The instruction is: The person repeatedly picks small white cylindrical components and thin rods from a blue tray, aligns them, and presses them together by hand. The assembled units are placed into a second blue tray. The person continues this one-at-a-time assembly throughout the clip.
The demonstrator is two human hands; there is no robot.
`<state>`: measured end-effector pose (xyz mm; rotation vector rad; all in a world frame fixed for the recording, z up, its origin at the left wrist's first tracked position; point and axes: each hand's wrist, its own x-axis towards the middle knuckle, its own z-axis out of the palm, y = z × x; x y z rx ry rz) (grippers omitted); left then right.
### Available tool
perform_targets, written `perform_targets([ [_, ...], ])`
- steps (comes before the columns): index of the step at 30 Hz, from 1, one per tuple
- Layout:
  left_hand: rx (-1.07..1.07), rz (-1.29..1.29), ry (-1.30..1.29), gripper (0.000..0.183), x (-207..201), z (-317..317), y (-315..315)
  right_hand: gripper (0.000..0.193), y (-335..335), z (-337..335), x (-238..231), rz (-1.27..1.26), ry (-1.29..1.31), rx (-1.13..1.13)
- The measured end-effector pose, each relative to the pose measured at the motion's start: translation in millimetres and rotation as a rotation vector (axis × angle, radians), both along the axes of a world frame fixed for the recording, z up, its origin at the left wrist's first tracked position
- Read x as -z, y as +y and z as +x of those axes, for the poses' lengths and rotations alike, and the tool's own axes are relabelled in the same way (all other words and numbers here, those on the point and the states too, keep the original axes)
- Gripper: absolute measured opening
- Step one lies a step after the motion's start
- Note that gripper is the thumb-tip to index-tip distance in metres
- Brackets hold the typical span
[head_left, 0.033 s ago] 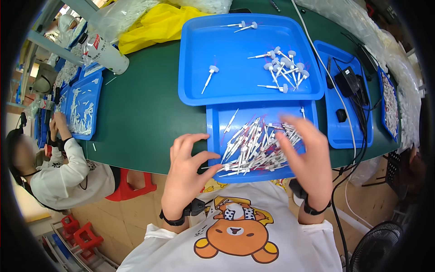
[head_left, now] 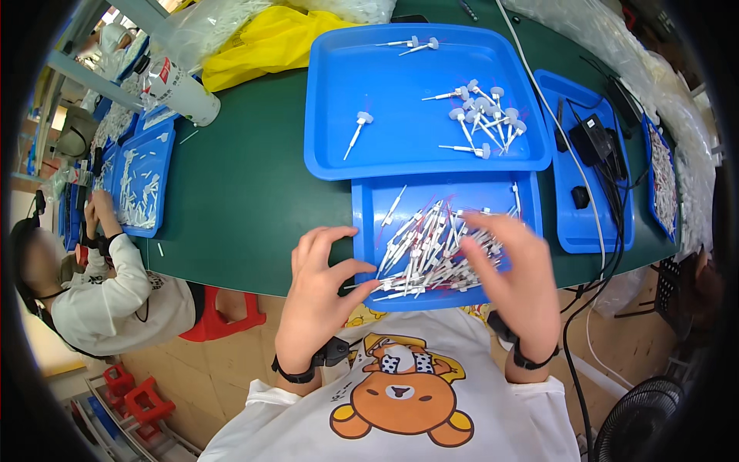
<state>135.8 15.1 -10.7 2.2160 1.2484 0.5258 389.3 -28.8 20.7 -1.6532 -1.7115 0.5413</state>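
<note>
A pile of thin white stick-shaped parts with reddish threads fills much of the near blue tray. At that tray's left rim is my left hand, its fingers spread and nothing plainly held; the thumb tip reaches the end of a stick at the front left corner. Over the right side of the pile hovers my right hand, slightly blurred, with thumb and fingers apart. It covers some of the parts beneath. The larger blue tray beyond holds several similar sticks with round translucent caps.
Cables and a black power adapter lie in a blue tray at right. A white bottle and yellow plastic bag stand at far left. Another person works beside a blue tray. A black fan is lower right.
My right hand has moved slightly left over the pile, its fingers still apart. My left hand has hardly moved.
</note>
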Motion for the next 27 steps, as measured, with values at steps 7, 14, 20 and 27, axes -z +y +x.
perform_targets([
  [7, 0.054, 0.005, -0.025, 0.015, 10.6, 6.7, 5.1, 0.027, -22.8, -51.9, 31.3, -0.11, -0.039, -0.196],
  [14, -0.027, 0.021, -0.149, 0.017, 22.3, 12.6, 2.2, 0.042, -15.6, -75.9, 49.2, -0.034, -0.085, -0.199],
  [20, -0.077, -0.066, -0.141, 0.023, 12.8, -6.2, -0.3, 0.019, -18.3, -53.7, 52.4, 0.003, -0.167, -0.073],
  [27, -0.019, 0.021, -0.055, 0.025, 15.3, 12.8, -2.1, 0.033, -16.2, -28.9, 48.0, 0.1, -0.003, 0.02],
])
